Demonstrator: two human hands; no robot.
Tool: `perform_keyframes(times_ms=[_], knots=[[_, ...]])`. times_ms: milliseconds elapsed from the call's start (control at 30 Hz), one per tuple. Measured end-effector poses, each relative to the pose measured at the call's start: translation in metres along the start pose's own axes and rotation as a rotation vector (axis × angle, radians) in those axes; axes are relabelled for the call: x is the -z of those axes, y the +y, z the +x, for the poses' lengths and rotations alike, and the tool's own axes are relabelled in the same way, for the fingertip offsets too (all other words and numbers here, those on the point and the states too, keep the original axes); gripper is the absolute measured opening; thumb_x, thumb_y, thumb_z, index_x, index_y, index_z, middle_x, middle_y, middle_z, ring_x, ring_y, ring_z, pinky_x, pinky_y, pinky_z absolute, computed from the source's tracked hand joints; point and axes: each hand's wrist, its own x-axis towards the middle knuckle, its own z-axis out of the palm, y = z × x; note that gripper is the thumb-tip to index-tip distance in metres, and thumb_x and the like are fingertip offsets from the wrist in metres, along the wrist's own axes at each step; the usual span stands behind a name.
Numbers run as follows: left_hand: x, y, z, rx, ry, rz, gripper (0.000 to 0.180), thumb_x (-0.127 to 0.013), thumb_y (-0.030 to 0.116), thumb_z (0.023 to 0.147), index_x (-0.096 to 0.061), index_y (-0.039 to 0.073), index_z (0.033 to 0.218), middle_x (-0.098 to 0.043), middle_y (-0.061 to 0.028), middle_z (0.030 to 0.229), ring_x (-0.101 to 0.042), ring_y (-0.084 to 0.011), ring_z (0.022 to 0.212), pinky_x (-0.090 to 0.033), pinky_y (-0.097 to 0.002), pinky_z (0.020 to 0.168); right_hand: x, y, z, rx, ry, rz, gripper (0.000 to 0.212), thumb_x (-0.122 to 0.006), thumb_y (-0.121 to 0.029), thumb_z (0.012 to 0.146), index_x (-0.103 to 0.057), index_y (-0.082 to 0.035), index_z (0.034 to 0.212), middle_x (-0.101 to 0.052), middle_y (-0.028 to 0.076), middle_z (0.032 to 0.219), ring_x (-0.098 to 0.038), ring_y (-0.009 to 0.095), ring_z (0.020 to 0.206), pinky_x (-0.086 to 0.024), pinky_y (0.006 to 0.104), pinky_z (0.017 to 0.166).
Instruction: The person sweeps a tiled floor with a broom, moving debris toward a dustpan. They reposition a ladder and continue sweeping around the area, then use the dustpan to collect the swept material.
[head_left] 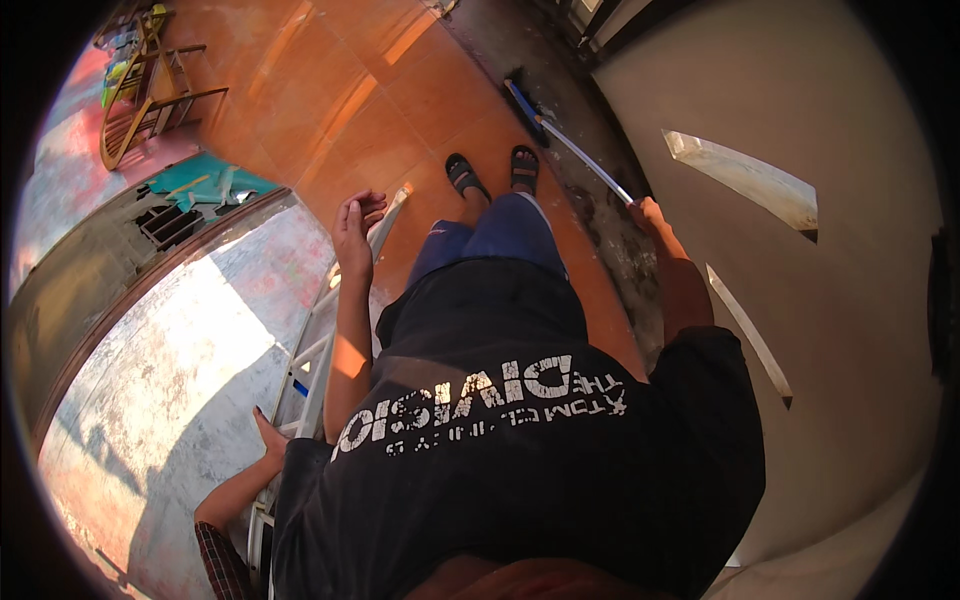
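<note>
My right hand (648, 212) is wrapped round the end of a long-handled broom (585, 158) with a white and blue pole. The pole slants up and left to dark bristles (520, 100) on the dark, wet-looking strip of floor beside the orange tiles. My left hand (358, 222) is raised in front of my left side with fingers loosely bent and nothing visible in it. Just past that hand stands a pale metal ladder (322, 345). Another person's hand (270, 437), below a dark checked sleeve, is at the ladder on the left.
Orange floor tiles (300, 90) lie under my sandalled feet (490, 175). A wooden chair (150, 100) stands at the far left, near a teal sheet (215, 185). The plain wall (800, 90) rises close on my right, with sunlit patches on it.
</note>
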Motion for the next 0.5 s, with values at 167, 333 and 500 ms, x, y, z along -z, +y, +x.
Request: perform_keyframes(times_ms=[167, 333, 500], knots=[[0.000, 0.005, 0.002, -0.055, -0.036, 0.031, 0.035, -0.040, 0.026, 0.104, -0.056, -0.001, 0.118, -0.065, -0.0153, 0.109, -0.064, -0.0218, 0.101, -0.051, -0.0324, 0.086, -0.006, -0.115, 0.063, -0.154, -0.044, 0.231, 0.037, -0.062, -0.039, 0.092, -0.067, -0.010, 0.113, -0.062, 0.011, 0.070, -0.063, 0.026, 0.061, -0.054, 0.0417, 0.059], [-0.005, 0.000, 0.005, -0.056, -0.046, -0.015, 0.034, -0.040, 0.026, 0.104, -0.056, -0.001, 0.117, -0.065, -0.0152, 0.109, -0.064, -0.0216, 0.101, -0.051, -0.0324, 0.086, 0.043, -0.087, 0.020, 0.032, -0.054, 0.262, 0.032, -0.062, -0.032, 0.090, -0.067, -0.001, 0.096, -0.062, 0.013, 0.074, -0.061, 0.027, 0.062, -0.047, 0.0403, 0.056], [-0.005, -0.014, 0.000, -0.023, -0.046, -0.084, 0.031, -0.039, 0.023, 0.105, -0.057, 0.000, 0.116, -0.066, -0.0135, 0.108, -0.064, -0.0196, 0.099, -0.051, -0.0306, 0.085, 0.127, -0.012, -0.090, -0.215, -0.124, 0.053, 0.030, -0.062, -0.029, 0.089, -0.063, 0.001, 0.085, -0.059, 0.013, 0.068, -0.058, 0.027, 0.058, -0.044, 0.0406, 0.053]])
